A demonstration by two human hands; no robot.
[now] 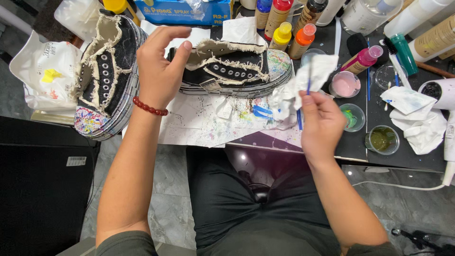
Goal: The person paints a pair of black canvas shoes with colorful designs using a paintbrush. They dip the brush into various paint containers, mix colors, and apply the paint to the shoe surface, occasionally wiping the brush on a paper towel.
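My left hand (159,71), with a red bead bracelet on the wrist, rests on the heel end of a black canvas sneaker (237,71) with frayed cream edges and a paint-splattered toe. The shoe lies on its side on stained white paper (199,123). My right hand (322,123) holds a thin blue brush (308,85) together with a crumpled white tissue (310,76) near the shoe's toe. A second matching sneaker (106,76) lies at the left, toe toward me.
Paint bottles (294,33) stand behind the shoe. Small cups of pink (345,84), green (353,117) and olive (382,139) liquid sit to the right, beside used tissues (417,118) and a white hair dryer (445,109). A blue box (185,12) lies at the back.
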